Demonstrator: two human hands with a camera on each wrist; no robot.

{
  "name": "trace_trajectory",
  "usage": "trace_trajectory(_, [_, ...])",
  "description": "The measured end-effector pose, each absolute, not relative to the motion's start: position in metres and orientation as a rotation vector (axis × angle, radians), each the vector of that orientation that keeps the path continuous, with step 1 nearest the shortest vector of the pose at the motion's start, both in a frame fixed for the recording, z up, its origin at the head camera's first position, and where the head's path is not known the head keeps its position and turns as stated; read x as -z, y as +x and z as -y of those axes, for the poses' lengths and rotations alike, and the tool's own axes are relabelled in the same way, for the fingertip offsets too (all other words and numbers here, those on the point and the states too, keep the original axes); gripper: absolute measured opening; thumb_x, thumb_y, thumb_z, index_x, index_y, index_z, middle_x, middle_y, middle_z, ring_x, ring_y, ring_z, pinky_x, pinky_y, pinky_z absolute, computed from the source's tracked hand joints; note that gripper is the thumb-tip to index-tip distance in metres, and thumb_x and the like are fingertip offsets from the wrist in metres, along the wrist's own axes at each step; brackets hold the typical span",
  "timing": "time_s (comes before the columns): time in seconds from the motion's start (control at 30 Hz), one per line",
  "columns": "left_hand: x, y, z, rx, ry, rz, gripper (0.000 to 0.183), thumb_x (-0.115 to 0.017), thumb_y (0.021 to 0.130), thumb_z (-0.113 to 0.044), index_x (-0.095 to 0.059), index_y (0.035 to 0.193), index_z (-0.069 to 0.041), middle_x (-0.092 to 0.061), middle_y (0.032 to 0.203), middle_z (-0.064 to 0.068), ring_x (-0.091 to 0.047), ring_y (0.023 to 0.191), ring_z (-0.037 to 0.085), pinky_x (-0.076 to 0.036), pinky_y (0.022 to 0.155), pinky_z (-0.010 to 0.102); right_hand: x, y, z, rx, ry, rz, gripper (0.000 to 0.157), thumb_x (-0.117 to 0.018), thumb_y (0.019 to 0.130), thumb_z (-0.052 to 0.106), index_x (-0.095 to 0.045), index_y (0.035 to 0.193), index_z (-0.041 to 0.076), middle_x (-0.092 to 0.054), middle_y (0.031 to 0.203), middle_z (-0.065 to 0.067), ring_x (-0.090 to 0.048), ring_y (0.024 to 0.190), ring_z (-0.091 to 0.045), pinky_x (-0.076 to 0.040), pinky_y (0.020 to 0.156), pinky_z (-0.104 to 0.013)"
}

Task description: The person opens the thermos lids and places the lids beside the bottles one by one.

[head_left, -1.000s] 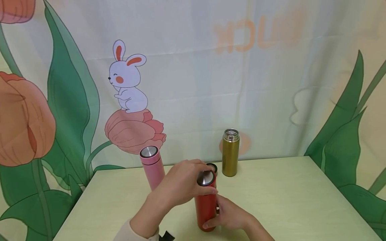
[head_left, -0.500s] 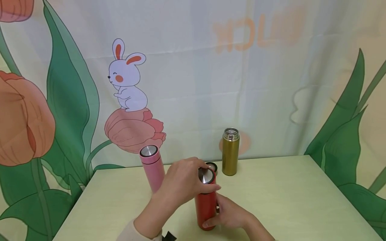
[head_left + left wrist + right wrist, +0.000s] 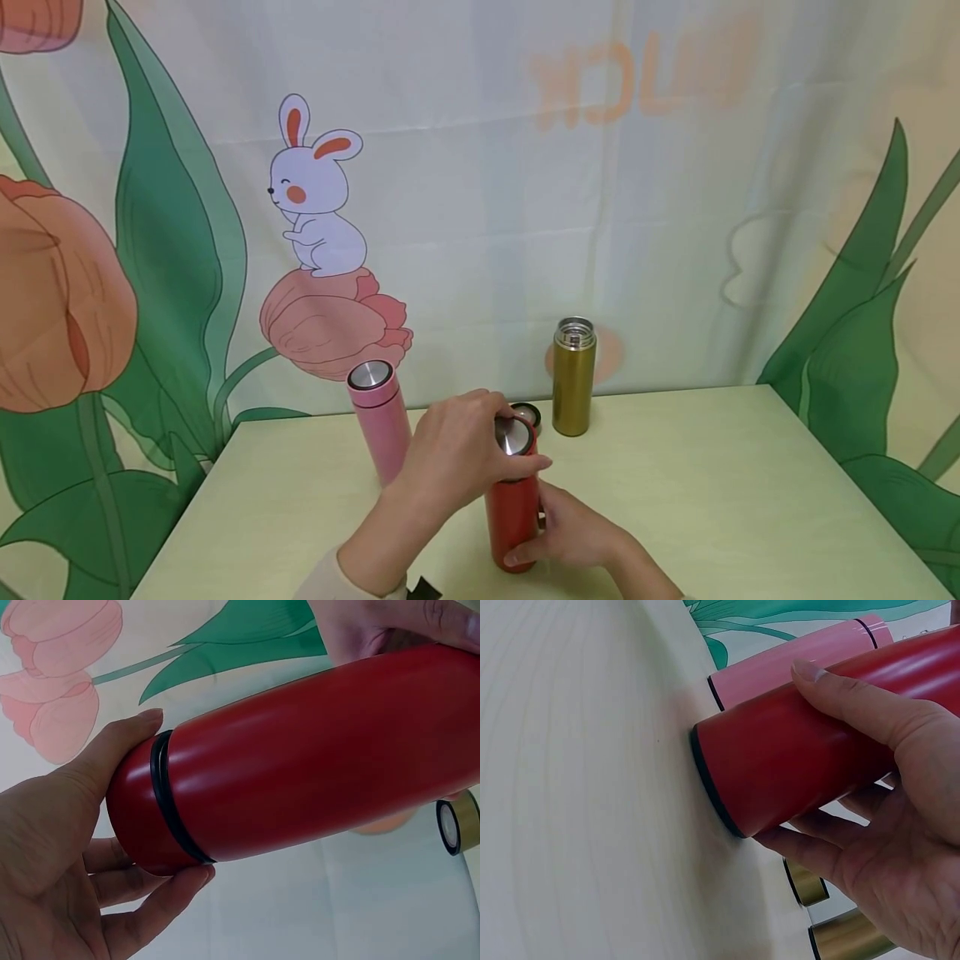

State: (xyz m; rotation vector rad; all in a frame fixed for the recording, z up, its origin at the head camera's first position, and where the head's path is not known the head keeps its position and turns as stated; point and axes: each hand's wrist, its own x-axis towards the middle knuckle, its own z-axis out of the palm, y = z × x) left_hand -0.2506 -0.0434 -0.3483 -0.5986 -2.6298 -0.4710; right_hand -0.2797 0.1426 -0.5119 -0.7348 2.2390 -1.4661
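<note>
A red vacuum flask [image 3: 512, 521] stands upright near the front of the table. My left hand [image 3: 457, 450] comes over from the left and grips its red lid [image 3: 139, 810], with the thumb on one side and fingers on the other. A black ring marks the seam between lid and body. Low on the body, my right hand [image 3: 573, 533] holds the flask, thumb in front and fingers behind. In the right wrist view the black-edged base [image 3: 716, 784] of the flask is at the tabletop.
A pink flask [image 3: 381, 425] with its lid on stands to the left, partly behind my left hand. At the back stands a gold flask [image 3: 573, 387] without its lid. Beside it lies a gold lid [image 3: 459, 823]. A printed curtain [image 3: 465, 208] hangs behind the table [image 3: 750, 500].
My left hand has shifted slightly up and to the right on the lid, its thumb moving across the front. My right hand stays in place on the body.
</note>
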Motion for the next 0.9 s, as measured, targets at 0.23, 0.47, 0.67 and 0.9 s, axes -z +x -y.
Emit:
trace_trajectory(0.23, [0.349, -0.25, 0.041, 0.441, -0.541, 2.636, 0.055, -0.09, 0.065, -0.065, -0.071, 0.087, -0.018, -0.062, 0.072, -0.011, -0.053, 0.058, 0.008, -0.042, 0.053, 0.021, 0.514, -0.281, -0.142, 1.474, -0.741, -2.229, 0.065, -0.088, 0.083, 0.027, -0.052, 0.137, 0.031, -0.066, 0.127, 0.011, -0.06, 0.121, -0.014, -0.047, 0.107, -0.04])
trace_trajectory(0.47, [0.35, -0.249, 0.041, 0.423, -0.526, 2.633, 0.057, -0.088, 0.065, -0.067, -0.065, 0.082, -0.019, -0.055, 0.068, -0.012, -0.048, 0.055, 0.007, -0.04, 0.051, 0.021, 0.513, -0.281, -0.143, 1.466, -0.755, -2.234, 0.065, -0.088, 0.084, 0.027, -0.051, 0.138, 0.032, -0.066, 0.127, 0.011, -0.06, 0.121, -0.015, -0.047, 0.106, -0.04])
trace_trajectory(0.67, [0.35, -0.247, 0.045, 0.504, -0.533, 2.698, 0.062, -0.082, 0.069, -0.074, -0.065, 0.094, -0.02, -0.06, 0.077, -0.013, -0.054, 0.065, 0.007, -0.044, 0.056, 0.023, 0.512, -0.281, -0.142, 1.456, -0.77, -2.238, 0.066, -0.087, 0.084, 0.027, -0.051, 0.139, 0.033, -0.066, 0.128, 0.011, -0.059, 0.121, -0.015, -0.049, 0.104, -0.037])
trace_trajectory(0.9, [0.356, -0.25, 0.057, 0.74, -0.658, 2.755, 0.063, -0.085, 0.074, -0.065, -0.065, 0.114, -0.02, -0.069, 0.1, -0.011, -0.066, 0.089, 0.008, -0.057, 0.076, 0.028, 0.511, -0.281, -0.142, 1.478, -0.736, -2.207, 0.067, -0.087, 0.084, 0.025, -0.049, 0.14, 0.031, -0.064, 0.131, 0.01, -0.058, 0.125, -0.019, -0.05, 0.104, -0.038])
